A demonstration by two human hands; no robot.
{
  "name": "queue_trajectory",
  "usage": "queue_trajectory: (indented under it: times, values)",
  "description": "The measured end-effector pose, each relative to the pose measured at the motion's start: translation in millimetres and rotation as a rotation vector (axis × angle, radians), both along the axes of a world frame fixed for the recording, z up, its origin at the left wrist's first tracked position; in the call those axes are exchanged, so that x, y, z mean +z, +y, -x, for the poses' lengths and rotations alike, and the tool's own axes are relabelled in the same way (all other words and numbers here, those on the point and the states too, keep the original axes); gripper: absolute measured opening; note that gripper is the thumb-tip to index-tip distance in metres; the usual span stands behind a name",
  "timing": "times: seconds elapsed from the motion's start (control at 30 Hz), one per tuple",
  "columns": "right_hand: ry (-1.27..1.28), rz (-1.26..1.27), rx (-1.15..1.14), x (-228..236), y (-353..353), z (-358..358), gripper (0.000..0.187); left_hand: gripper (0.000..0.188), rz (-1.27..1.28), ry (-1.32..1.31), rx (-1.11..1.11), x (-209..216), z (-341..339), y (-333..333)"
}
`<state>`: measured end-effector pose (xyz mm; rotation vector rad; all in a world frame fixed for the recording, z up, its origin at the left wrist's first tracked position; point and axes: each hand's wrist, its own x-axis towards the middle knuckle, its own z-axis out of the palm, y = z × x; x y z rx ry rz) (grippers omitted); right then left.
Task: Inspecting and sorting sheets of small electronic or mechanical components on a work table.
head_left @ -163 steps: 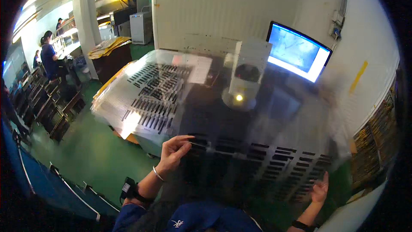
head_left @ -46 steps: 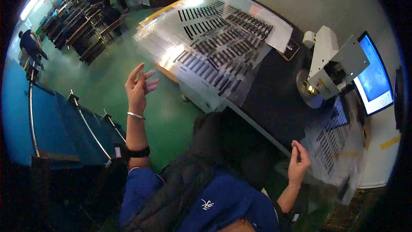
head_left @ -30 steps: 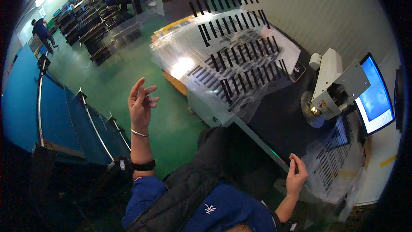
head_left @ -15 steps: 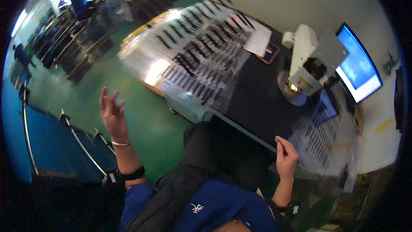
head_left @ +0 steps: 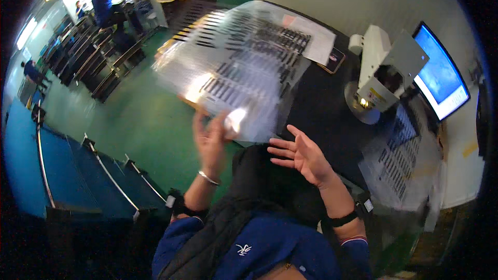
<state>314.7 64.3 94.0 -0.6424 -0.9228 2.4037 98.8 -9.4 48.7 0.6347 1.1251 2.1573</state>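
Observation:
A large clear plastic sheet [head_left: 254,122] with rows of dark strips lies over the stack on the black-topped table and looks smeared by motion. My left hand [head_left: 211,142], also blurred, is at the sheet's near left corner; its thumb and fingers appear closed on that edge, beside a bright reflection. My right hand [head_left: 306,158] is open just right of the sheet's near edge, fingers stretched toward the left, holding nothing. It hovers above the table's front edge, apart from the sheet.
A white paper [head_left: 319,44] and a phone-like device [head_left: 334,61] lie behind the sheets. At right stand a white microscope-like instrument [head_left: 376,67], a lit monitor [head_left: 441,72] and more patterned sheets [head_left: 391,168]. Blue panels with rails [head_left: 78,166] border the left. A person [head_left: 106,2] works farther off.
My left hand has come right from above the floor to the sheet's corner. My right hand has moved left and up, its closed fingers now spread. The sheet has shifted slightly nearer.

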Motion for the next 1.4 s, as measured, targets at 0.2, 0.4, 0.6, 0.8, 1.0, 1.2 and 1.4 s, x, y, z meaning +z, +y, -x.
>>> queue_trajectory:
  times: [0.2, 0.4, 0.6, 0.8, 1.0, 1.2, 1.4]
  values:
    - [-0.221, -0.114, -0.228, -13.9, 11.9, -1.4, 0.06, 0.081, -0.052, 0.218, -0.513, -22.4, -32.5, -14.3]
    - [-0.026, 0.211, -0.23, -13.3, 28.8, -37.6, 0.058, 0.042, 0.186, 0.994, 0.364, -60.3, 55.5, 6.6]
    - [0.294, 0.455, -0.156, -9.8, 26.1, -57.5, 0.06, 0.054, 0.312, 0.223, 0.5, -76.2, 146.5, 74.5]
    - [0.35, 0.433, -0.146, -16.7, 20.0, -80.5, 0.062, 0.025, 0.155, 0.09, 0.315, -39.5, 156.4, 59.6]
    - [0.424, 0.463, -0.109, -14.5, 12.9, -87.4, 0.057, 0.034, 0.685, 0.344, 0.245, -23.0, 175.9, 28.9]
    - [0.569, 0.525, -0.054, -13.2, 12.1, -85.1, 0.051, 0.028, 0.254, 0.195, 0.088, 1.7, 164.2, 20.7]
    - [0.725, 0.559, -0.027, -5.1, 4.0, -82.5, 0.05, 0.032, 0.164, 0.019, 0.028, -3.1, 177.9, 24.6]
